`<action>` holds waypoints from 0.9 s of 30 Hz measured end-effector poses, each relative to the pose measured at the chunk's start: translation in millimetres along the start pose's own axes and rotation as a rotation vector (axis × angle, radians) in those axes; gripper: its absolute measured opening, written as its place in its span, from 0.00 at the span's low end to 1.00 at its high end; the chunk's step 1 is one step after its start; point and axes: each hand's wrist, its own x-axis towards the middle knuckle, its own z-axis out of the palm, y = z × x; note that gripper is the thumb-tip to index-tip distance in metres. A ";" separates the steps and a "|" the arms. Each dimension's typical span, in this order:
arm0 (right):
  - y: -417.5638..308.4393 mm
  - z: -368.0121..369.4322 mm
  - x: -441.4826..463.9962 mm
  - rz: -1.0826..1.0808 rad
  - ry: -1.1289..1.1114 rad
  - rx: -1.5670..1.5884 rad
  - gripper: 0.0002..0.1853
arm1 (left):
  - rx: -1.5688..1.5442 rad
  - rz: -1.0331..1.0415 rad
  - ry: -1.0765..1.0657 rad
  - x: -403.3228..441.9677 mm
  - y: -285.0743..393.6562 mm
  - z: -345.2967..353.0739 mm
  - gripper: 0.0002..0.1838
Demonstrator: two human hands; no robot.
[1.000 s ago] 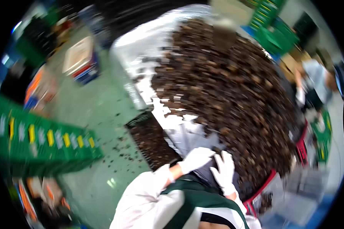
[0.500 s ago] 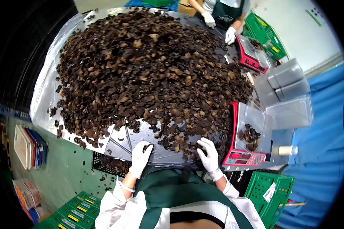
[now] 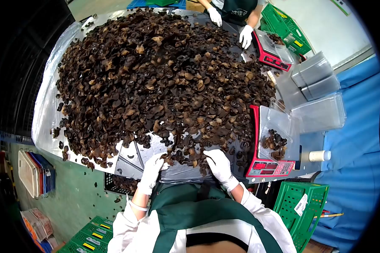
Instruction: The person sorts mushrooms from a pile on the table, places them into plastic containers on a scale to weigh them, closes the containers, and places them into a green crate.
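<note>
A large heap of dark brown wood ear mushrooms [image 3: 156, 84] covers most of the table. At the heap's near edge, my left hand [image 3: 152, 170], in a white glove, has its thumb and fingers closed around a brown mushroom piece. My right hand [image 3: 218, 166], also gloved, reaches in from the other side with fingers stretched out, their tips at the loose mushrooms. Several pieces lie between the two hands. To the right, a red scale [image 3: 268, 168] carries a small pile of mushrooms [image 3: 274, 144] on its clear tray.
Across the table, a co-worker's gloved hands [image 3: 246, 36] are beside a second red scale [image 3: 272, 61]. Clear plastic boxes [image 3: 318, 111] are stacked at right, near a white bottle [image 3: 319, 156]. Green crates [image 3: 297, 211] and a black crate [image 3: 118, 183] stand below the table.
My left hand has turned inward and closed at the mushrooms. My right hand has moved left and its fingers now point toward the pieces. The view has shifted slightly.
</note>
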 end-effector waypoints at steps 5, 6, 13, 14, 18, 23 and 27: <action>-33.8 5.2 22.6 -0.216 -0.177 -0.162 0.35 | -0.228 -0.130 -0.011 -1.8 -0.2 2.9 0.17; -29.8 14.1 22.6 -0.259 -0.212 -0.172 0.39 | -0.260 -0.146 -0.015 -1.4 -3.2 1.5 0.18; 4.2 37.8 26.5 -0.206 -0.018 0.005 0.13 | -0.345 -0.154 -0.014 -8.4 -3.9 1.2 0.20; 4.8 32.6 29.7 -0.166 -0.016 0.159 0.13 | -0.346 -0.154 -0.014 -9.5 -3.4 2.3 0.20; 1.1 12.6 30.8 0.617 -0.279 1.288 0.17 | -0.421 -0.128 0.006 -16.7 17.4 17.0 0.22; 6.4 17.1 28.3 0.639 -0.299 1.934 0.28 | -0.532 -0.180 -0.127 -9.6 18.5 18.5 0.24; 5.7 23.6 27.0 0.711 -0.242 2.038 0.31 | -0.622 -0.162 -0.127 -8.1 15.9 22.4 0.20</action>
